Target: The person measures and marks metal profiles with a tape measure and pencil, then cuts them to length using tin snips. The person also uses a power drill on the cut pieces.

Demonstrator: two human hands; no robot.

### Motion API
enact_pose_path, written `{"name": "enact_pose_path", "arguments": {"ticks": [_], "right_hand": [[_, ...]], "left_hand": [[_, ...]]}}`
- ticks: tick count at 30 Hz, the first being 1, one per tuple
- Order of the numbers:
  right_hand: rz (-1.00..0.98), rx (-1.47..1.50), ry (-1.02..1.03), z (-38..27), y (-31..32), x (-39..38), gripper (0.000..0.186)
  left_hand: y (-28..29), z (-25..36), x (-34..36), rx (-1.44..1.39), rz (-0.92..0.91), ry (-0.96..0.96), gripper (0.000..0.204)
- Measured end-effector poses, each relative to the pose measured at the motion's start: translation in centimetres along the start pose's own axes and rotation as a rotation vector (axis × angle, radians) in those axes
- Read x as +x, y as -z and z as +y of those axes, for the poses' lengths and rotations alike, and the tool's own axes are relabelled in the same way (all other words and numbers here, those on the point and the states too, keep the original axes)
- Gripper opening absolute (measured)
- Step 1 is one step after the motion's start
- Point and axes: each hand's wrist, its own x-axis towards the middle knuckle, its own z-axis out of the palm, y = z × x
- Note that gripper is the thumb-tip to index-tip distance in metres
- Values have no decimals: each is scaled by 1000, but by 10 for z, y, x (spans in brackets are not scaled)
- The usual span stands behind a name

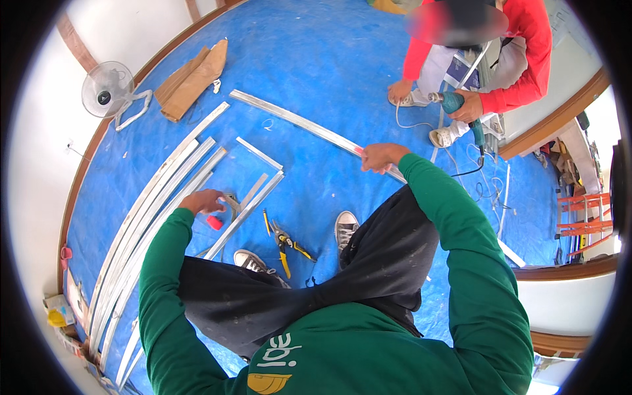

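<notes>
My right hand [382, 158] is closed round a long, pale metal channel [296, 122], which slants away to the far left over the blue sheet. A small reddish patch shows beside its fingers. My left hand [204, 201] is low over the left side, fingers curled; what is in them, if anything, I cannot make out. Just below it is a small red object [214, 222], and a greyish curved piece [232, 203] is at its fingertips. Yellow-handled snips [283, 242] lie spread between my shoes, with a thin yellow-and-black tool [266, 222] beside them.
Long metal channels [151, 197] lie side by side at the left, shorter pieces [260, 153] nearby. Brown trousers [192, 80] and a fan [107, 90] are at the far left. A crouching co-worker in red sleeves holds a corded drill [454, 104]. An orange ladder [584, 215] is at right.
</notes>
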Motion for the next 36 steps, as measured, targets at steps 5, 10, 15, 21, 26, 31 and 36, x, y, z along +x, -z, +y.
{"name": "enact_pose_path", "arguments": {"ticks": [5,10,15,21,26,31,36], "right_hand": [[-6,-63,32,8,-3,7,39],[214,-215,136,-6,0,-4,36],[930,-218,466,-72,17,-99,24],[1975,-512,-157,-36,62,-304,62],[867,236,49,49,172,-323,84],[682,360,-1,107,212,-262,94],[589,975,290,114,171,-155,37]], "left_hand": [[-10,-14,13,24,-11,25,65],[-8,-16,15,-24,-16,0,66],[3,-11,15,-73,-12,-31,69],[3,-3,15,-67,17,-19,57],[13,12,-16,-156,102,-263,50],[40,40,-33,-55,204,-8,58],[43,54,-35,-99,214,-25,61]]}}
